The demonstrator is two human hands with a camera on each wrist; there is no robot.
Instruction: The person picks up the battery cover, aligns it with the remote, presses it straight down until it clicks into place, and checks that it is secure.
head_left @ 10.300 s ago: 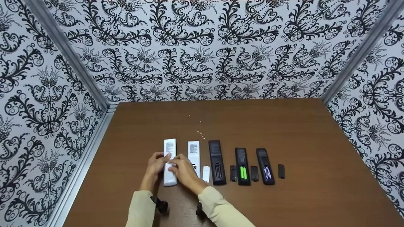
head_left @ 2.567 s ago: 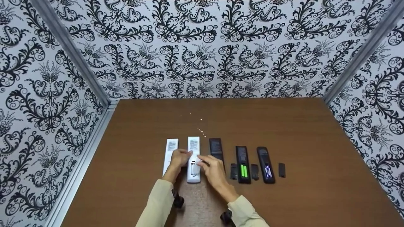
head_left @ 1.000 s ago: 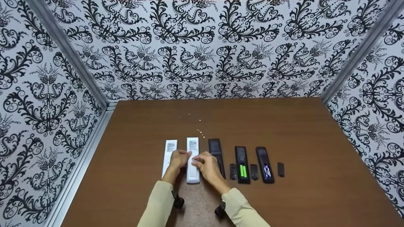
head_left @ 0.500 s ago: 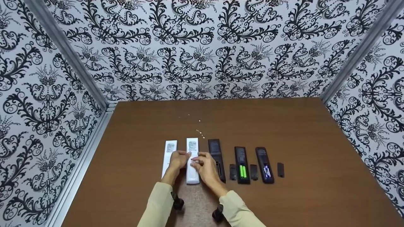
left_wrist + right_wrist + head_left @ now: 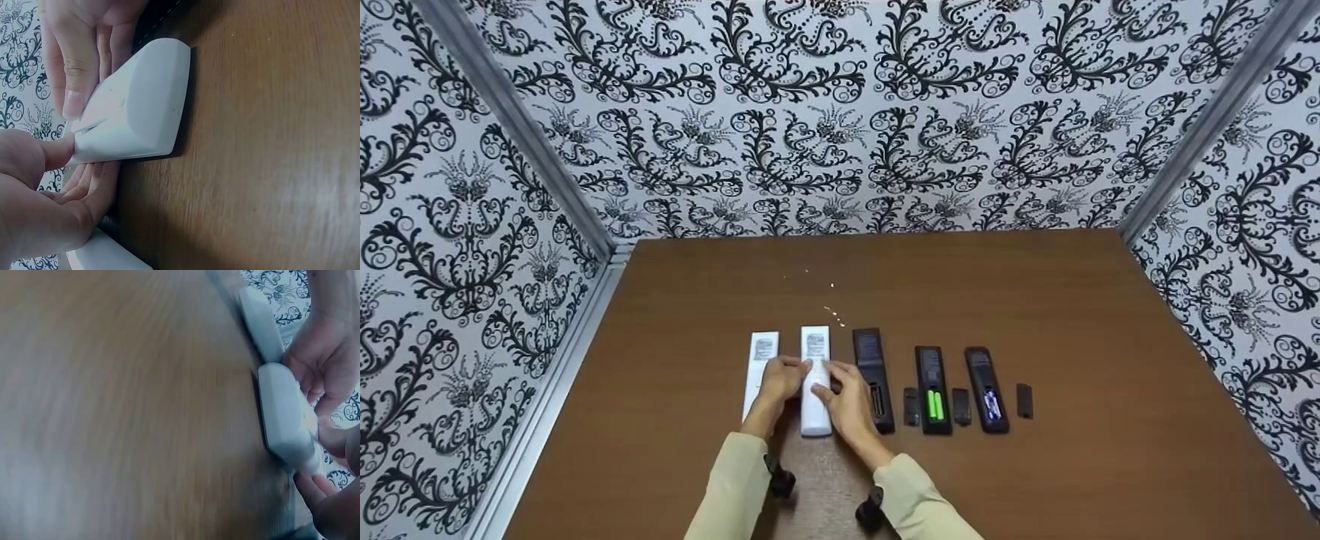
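Note:
A white remote control [image 5: 815, 409] lies back up on the table, second from the left in the row. My left hand [image 5: 781, 381] grips its left edge, thumb on top and fingers along the side. From the right, my right hand [image 5: 846, 394] holds it, thumb on the white battery cover [image 5: 109, 104] and fingers along the right edge. The cover lies over the battery compartment, with a thin dark slit at one side in the left wrist view. Another white remote [image 5: 763, 352] lies partly hidden behind my left hand.
On the right lie a black remote [image 5: 870, 360] with an uncovered compartment, one with green batteries [image 5: 935, 405], and one with purple-wrapped batteries [image 5: 991, 403]. Loose black covers [image 5: 911, 406] lie beside them. Small pale specks [image 5: 834, 313] dot the brown table [image 5: 1035, 300]. Patterned walls [image 5: 840, 120] enclose the back and sides.
Earlier both hands were at the leftmost white remote. Then my right hand pinched the white cover beside the second remote's open compartment; now the cover lies over it, with my thumb on it.

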